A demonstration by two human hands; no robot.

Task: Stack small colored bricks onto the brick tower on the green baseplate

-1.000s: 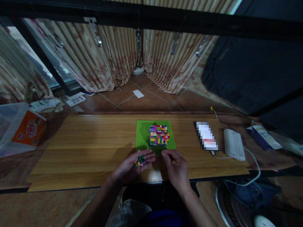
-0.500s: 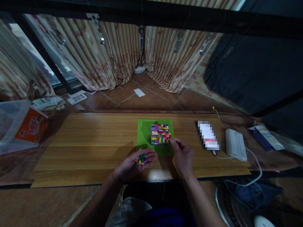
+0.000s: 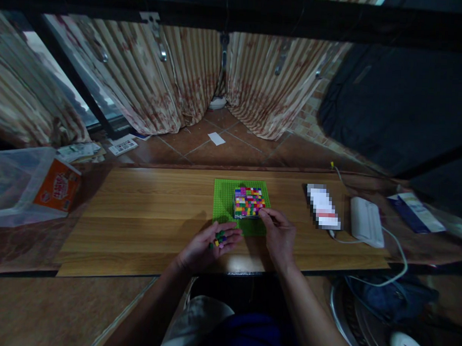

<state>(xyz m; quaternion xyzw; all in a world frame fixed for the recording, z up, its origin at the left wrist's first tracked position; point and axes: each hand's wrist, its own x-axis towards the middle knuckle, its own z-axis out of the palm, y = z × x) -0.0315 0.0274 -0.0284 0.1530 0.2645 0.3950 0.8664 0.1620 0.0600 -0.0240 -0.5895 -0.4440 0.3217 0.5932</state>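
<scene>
So closest in you've got the person's blue clothing down at the near edge, with the bench right past it. Left hand is palm up, fingers loosely stretched out, basically a little tray for a few loose toy bricks: green, yellow, pink, a dark blue or purple one. It isn't gripping them, they just sit there.

Right hand has thumb and fingertips pinched together at the near right corner of the multicolored brick block. Can't tell if there's a tiny brick between them, the fingers cover that spot. The block sits on the green studded baseplate, around the middle of the bench.

My read is the step in hand is fitting or pressing a piece at that corner. The next move calls for a light, accurate pinch, lining up with the studds before any push, and a level left palm so nothing rolls off.

Off to the right there's a phone, screen pixelated, then a white plastic device with a cable. Far left is a clear plastic bin. Beyond the bench, a white paper slip on the tiles, then striped curtains.
</scene>
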